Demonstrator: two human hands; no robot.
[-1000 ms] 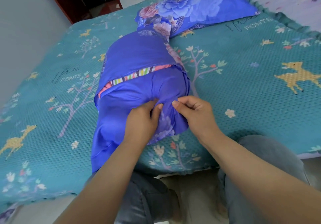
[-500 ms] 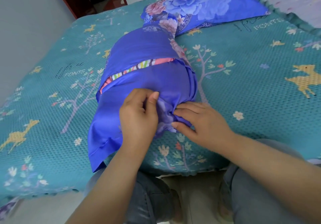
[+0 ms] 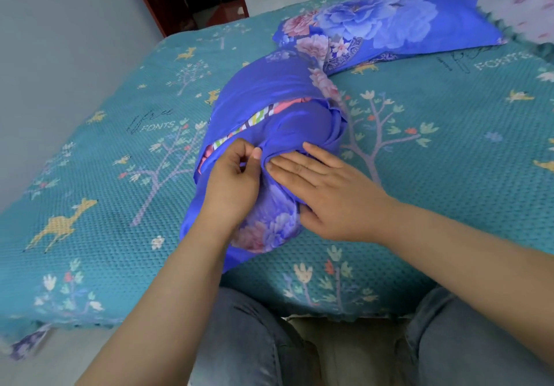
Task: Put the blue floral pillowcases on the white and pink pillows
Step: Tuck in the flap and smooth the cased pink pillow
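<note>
Left hand (image 3: 230, 187) pinching blue pillowcase (image 3: 269, 110), right hand (image 3: 326, 193) flat, pillow (image 3: 254, 120) mostly hidden

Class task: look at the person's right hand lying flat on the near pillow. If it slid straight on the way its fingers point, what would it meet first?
The right hand points up-left across the blue floral pillowcase. It would probably first meet the left hand, whose thumb sits just ahead, pinching a fold of that fabric.

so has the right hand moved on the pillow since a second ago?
Yes. The right hand went from pinching the pillowcase fabric to lying flat, fingers spread, slid up the pillow end toward the striped band.
</note>
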